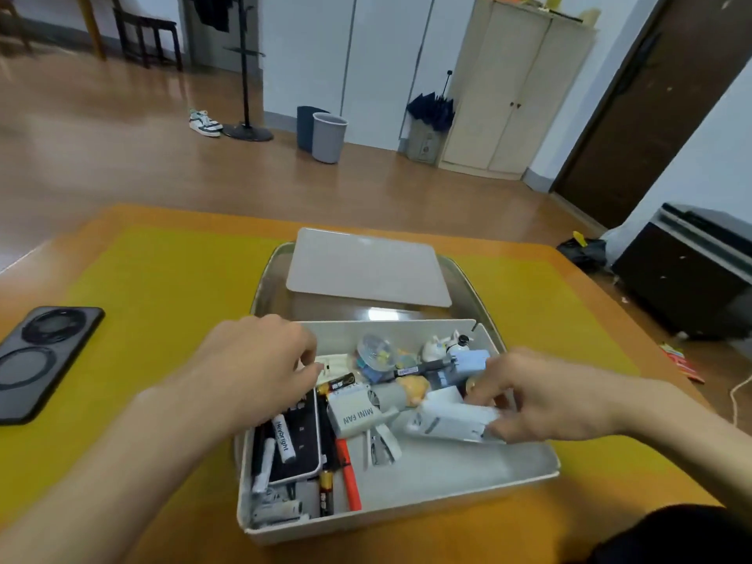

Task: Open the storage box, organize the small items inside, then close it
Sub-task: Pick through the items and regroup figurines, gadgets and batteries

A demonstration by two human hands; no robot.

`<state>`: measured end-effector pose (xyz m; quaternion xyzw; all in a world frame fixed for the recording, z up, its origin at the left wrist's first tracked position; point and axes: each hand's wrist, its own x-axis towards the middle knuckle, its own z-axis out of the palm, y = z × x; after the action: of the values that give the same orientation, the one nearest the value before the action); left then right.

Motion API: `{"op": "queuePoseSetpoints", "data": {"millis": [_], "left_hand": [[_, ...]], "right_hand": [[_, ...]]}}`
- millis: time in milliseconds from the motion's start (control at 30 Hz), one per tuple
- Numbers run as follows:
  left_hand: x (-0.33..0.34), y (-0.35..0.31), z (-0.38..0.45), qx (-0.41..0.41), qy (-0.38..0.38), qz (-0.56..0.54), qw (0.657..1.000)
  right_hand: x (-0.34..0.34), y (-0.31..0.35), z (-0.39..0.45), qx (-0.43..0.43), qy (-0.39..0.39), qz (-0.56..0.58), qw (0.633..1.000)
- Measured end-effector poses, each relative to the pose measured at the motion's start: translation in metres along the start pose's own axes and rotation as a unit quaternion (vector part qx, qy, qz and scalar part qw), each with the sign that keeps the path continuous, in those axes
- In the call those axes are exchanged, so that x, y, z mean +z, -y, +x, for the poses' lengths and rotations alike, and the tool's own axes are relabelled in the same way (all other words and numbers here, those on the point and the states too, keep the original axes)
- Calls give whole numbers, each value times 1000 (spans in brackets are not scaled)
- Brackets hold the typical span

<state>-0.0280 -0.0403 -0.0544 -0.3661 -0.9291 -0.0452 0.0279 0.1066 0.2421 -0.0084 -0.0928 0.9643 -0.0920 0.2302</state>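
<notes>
The white storage box (455, 488) sits open on the table in front of me, full of small items. Its flat lid (366, 266) lies on a second closed box just behind. My right hand (541, 396) is inside the box at the right and grips a white rectangular packet (449, 423). My left hand (252, 368) hovers over the box's back left corner with curled fingers near a small white item (331, 366); I cannot tell whether it holds anything. A MINI FAN box (354, 413), batteries (325, 498), an orange pen (350, 474), a stapler (384, 445) and a black device (301, 441) lie inside.
A metal tray (264, 287) lies under both boxes on the yellow mat (162, 287). A black phone (36, 360) rests face down at the table's left edge. Beyond the table are a wooden floor, bins and a cabinet.
</notes>
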Motion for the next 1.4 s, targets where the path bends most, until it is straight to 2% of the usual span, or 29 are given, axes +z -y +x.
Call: {"op": "queuePoseSetpoints", "data": {"millis": [100,267,567,733,1000,1133,1300,1400], "left_hand": [[7,-20,4,31,-7,5,999],[19,-45,12,130,29,-19,991],[45,-75,30,262,103,-33,959],[63,-87,36,297,121,-2,947],[50,-73,46,234,66,-3,970],[45,-57,45,190,63,43,979],[32,-39,39,157,65,50,984],[21,-22,35,105,68,48,991]], "right_hand": [[23,-6,1,1,-2,-142,990],[56,-18,15,-15,-11,-231,973],[70,-51,17,-81,-39,-106,990],[76,-51,20,-95,-41,-83,991],[82,-43,30,-78,-63,-174,980],[81,-39,30,-54,-63,-207,975],[83,-42,31,-51,-67,-228,970],[83,-42,32,-33,-52,-227,972]]}}
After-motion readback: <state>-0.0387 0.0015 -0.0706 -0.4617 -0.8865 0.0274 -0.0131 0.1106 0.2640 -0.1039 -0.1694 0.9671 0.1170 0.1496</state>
